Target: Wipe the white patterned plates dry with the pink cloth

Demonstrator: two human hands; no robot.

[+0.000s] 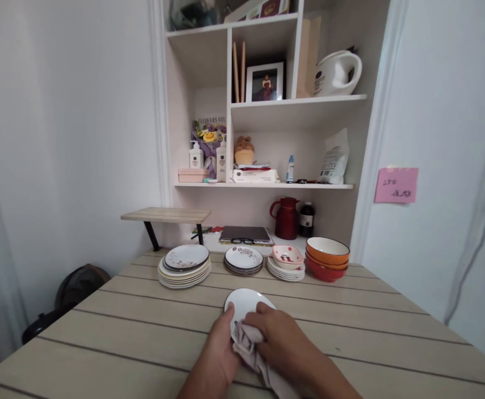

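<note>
A white plate (246, 300) with a thin dark rim is above the near middle of the table. My left hand (221, 343) grips its left edge, with the thumb on top. My right hand (278, 335) is closed on a pale pinkish-grey cloth (248, 341) and presses it on the plate's near part. The loose end of the cloth hangs down toward me. Both hands and the cloth hide the plate's lower edge.
Behind the plate stand a tall plate stack (184, 280), a smaller plate stack (243, 260), small plates (286, 272) under a square pink bowl (288, 255), and stacked orange and red bowls (328, 260). A raised wooden stand (165, 214) is at the back left.
</note>
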